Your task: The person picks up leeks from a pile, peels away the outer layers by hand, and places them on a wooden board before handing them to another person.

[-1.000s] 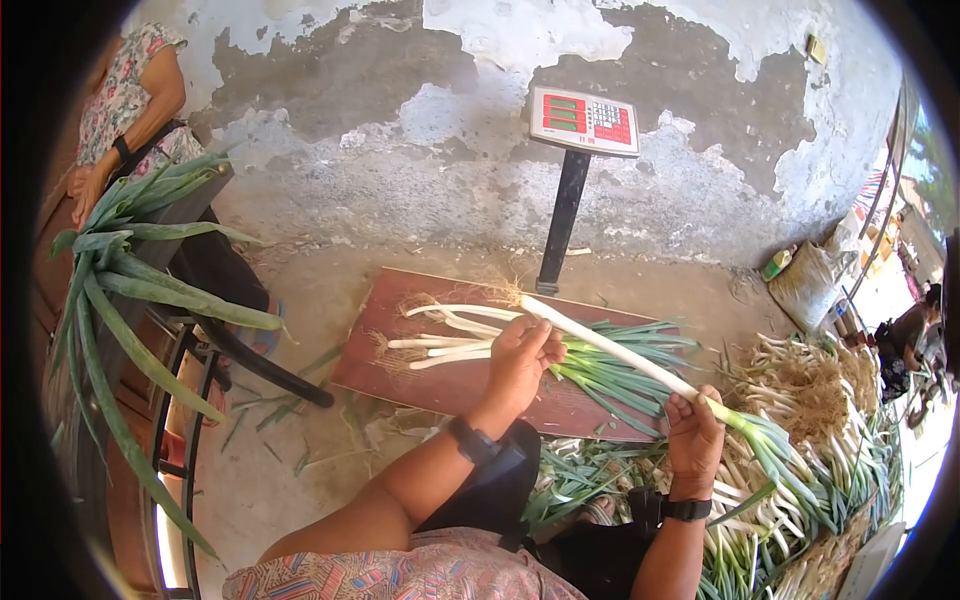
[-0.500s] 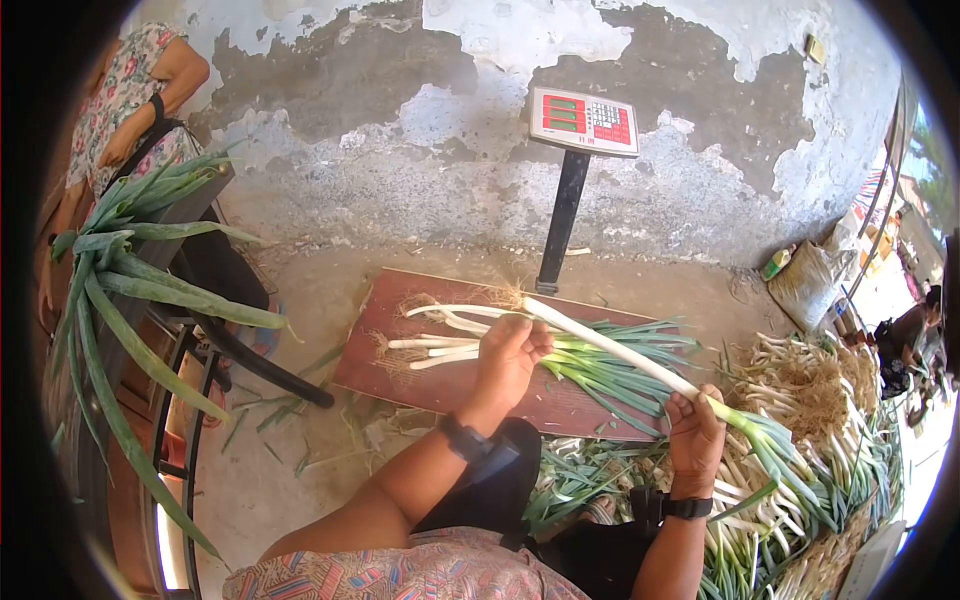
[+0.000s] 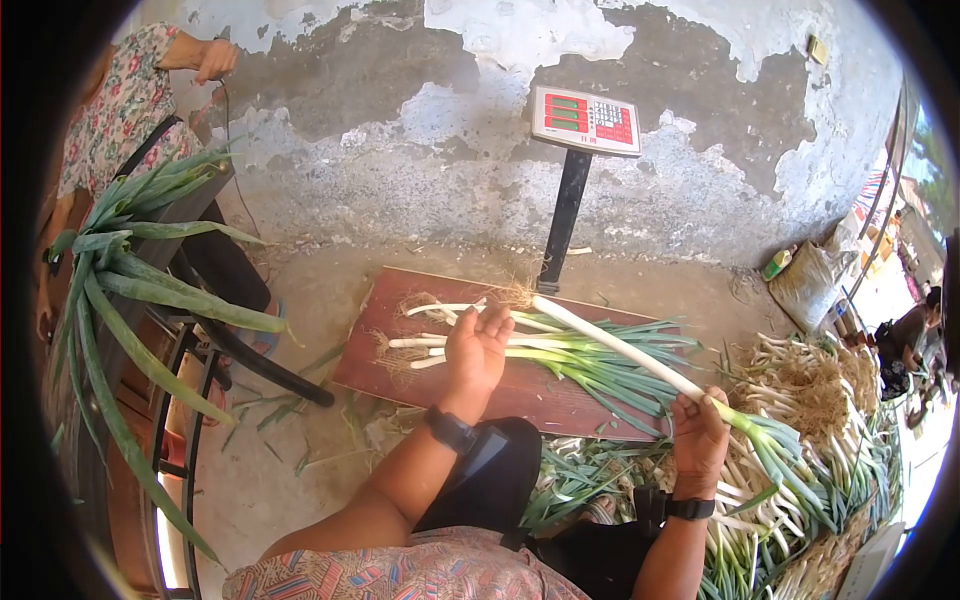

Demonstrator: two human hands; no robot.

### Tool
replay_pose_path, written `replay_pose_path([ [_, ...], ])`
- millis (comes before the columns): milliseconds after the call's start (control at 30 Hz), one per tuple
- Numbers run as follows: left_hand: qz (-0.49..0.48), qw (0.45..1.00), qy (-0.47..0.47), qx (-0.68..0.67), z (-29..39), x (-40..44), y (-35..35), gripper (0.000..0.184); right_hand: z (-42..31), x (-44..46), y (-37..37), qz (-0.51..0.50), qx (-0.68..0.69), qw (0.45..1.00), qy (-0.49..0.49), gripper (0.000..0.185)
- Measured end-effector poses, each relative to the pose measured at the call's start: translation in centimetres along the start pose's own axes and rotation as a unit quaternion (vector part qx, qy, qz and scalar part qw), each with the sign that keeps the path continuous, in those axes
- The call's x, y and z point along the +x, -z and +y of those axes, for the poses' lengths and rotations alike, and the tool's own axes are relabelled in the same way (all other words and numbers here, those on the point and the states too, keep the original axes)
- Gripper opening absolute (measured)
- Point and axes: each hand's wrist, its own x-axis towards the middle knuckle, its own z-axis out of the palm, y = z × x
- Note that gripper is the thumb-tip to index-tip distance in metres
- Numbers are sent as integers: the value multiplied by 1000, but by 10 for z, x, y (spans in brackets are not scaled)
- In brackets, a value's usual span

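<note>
The held leek [image 3: 625, 348] was white, running to green. The board [image 3: 432, 395] was reddish brown, the scale display [image 3: 586, 121] white, red and green. The wearer's shirt [image 3: 400, 572] bore a multicoloured geometric print; another person's blouse [image 3: 122, 95], pinkish flowers on cream. The small, distant bottle [image 3: 776, 264] seemed green.

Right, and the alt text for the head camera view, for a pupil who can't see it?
A person's right hand grips one leek-like stalk slantwise above a reddish board bearing more stalks, with the left hand open over them. Behind stands a digital scale display.
</note>
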Motion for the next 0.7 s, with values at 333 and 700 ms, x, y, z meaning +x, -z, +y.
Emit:
replay_pose_path([
  [333, -305, 498, -362, 726, 13, -30, -51, 23, -1, 0, 0, 0, -27, 1000, 6, 10],
  [700, -344, 508, -353, 707, 13, -20, -33, 14, -3, 2, 10, -29, -14, 999, 34, 9],
])
